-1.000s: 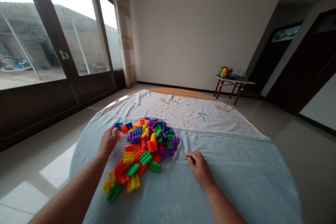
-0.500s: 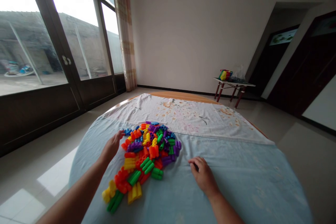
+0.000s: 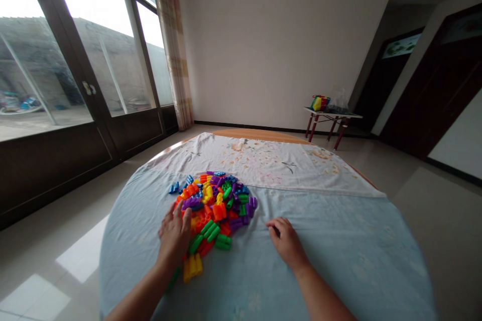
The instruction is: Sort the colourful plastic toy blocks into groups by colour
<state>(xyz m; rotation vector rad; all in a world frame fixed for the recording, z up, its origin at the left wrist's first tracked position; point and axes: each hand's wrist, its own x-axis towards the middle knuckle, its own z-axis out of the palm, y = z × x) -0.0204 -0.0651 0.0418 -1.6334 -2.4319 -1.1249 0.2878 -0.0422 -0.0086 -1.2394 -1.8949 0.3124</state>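
Note:
A heap of coloured plastic tube blocks, red, orange, yellow, green, blue and purple, lies on a round table under a pale blue cloth. My left hand lies flat, fingers apart, on the heap's near left edge and covers some blocks. A yellow block and a green one show just below it. My right hand rests palm down on the blue cloth, right of the heap, touching no block.
A white patterned cloth covers the table's far half. Glass doors stand at the left. A small folding table with coloured items is by the far wall. Dark doorways are at the right.
My left hand has moved from the heap's far left side back toward me onto its near left edge, and the blocks there are pushed closer together. My right hand has stayed in place.

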